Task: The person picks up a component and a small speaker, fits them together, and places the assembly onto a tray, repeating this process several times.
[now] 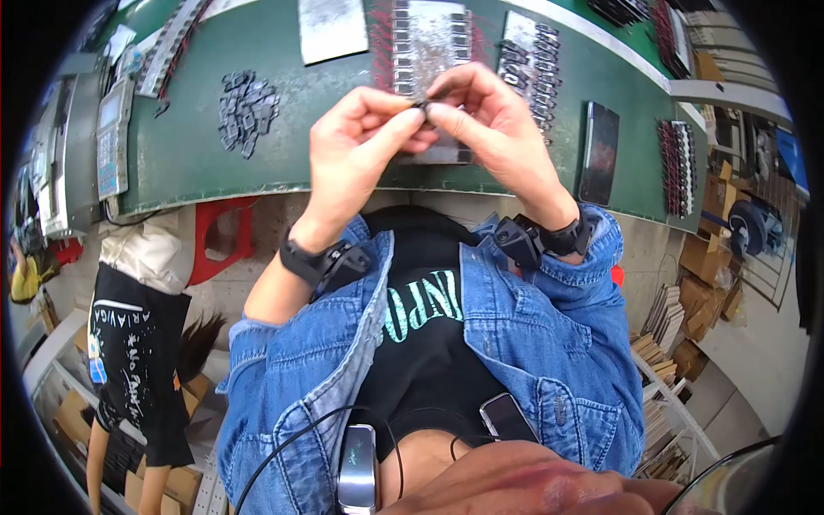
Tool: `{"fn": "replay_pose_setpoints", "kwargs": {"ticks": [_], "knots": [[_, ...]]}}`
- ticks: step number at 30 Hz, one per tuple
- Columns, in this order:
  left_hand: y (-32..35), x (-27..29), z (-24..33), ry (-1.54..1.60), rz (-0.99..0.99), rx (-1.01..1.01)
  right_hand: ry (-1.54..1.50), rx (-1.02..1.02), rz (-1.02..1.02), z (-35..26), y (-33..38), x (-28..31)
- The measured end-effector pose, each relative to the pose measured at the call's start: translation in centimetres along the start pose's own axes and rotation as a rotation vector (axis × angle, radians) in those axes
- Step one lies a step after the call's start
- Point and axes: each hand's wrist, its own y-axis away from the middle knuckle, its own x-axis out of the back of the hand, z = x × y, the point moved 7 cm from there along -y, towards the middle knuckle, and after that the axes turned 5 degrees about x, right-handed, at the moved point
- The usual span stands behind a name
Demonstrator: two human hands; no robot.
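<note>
Above the near edge of the green table point(318, 167), my two hands meet with their fingertips together. My left hand point(356, 142) pinches a small black part point(421, 106) between thumb and forefinger. From the other side my right hand point(498, 124) pinches at the same part, mostly covered by the fingers, so its exact kind cannot be made out. Beneath and beyond my hands lies a metal plate point(427, 39), lined on both sides with small dark pieces and red wires. A loose pile of small black plastic pieces point(247, 112) lies to the left.
Right of my hands lies another metal plate point(515, 43) with rows of black pieces, then a dark phone point(599, 150) and a wired strip point(678, 167). A pale plate point(333, 30) lies at the back. Leftward are a keypad device point(112, 142) and another person point(142, 360).
</note>
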Motion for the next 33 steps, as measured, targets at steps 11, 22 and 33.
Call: {"fn": "replay_pose_setpoints", "kwargs": {"ticks": [11, 22, 33], "knots": [[1.4, -2.4, 2.1, -0.354, 0.083, -0.24, 0.166, 0.026, 0.02, -4.4, 1.5, 1.3], [1.1, -0.2, 2.6, -0.333, 0.157, -0.233, 0.655, -0.126, 0.046, 4.4, -8.9, 18.0], [1.1, 1.4, 2.6, -0.348, 0.207, -0.235, 1.189, 0.361, 0.007, 2.0, -6.5, 15.9]]}}
